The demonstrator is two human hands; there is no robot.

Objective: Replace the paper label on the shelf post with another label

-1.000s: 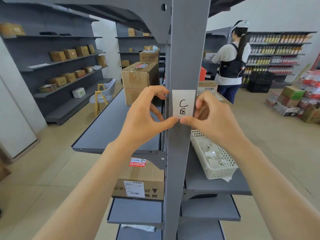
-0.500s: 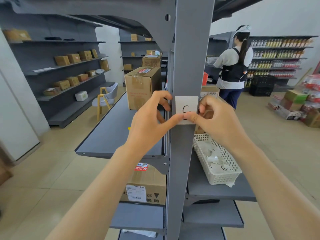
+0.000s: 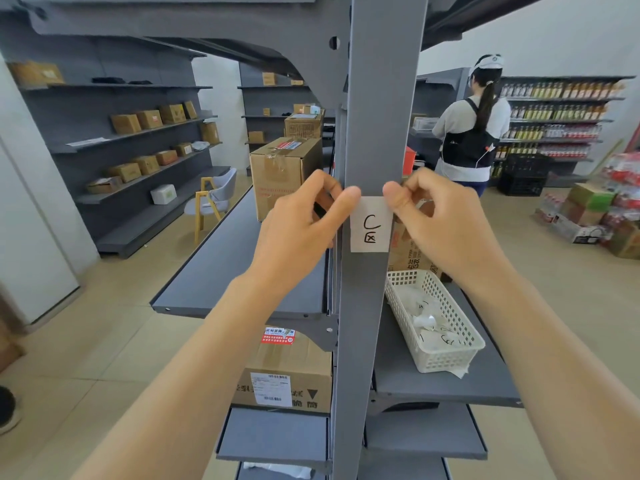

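Both thumbs press the top corners of the paper label (image 3: 370, 225) on the shelf post (image 3: 377, 133), left hand (image 3: 298, 230) and right hand (image 3: 440, 226) equally close, label hanging lengthwise below them, probably stuck or peeling.

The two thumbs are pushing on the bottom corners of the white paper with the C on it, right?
Not quite. The head view shows both thumbs, left hand and right hand, pressing the top corners of the white paper label against the grey shelf post. The bottom corners are untouched.
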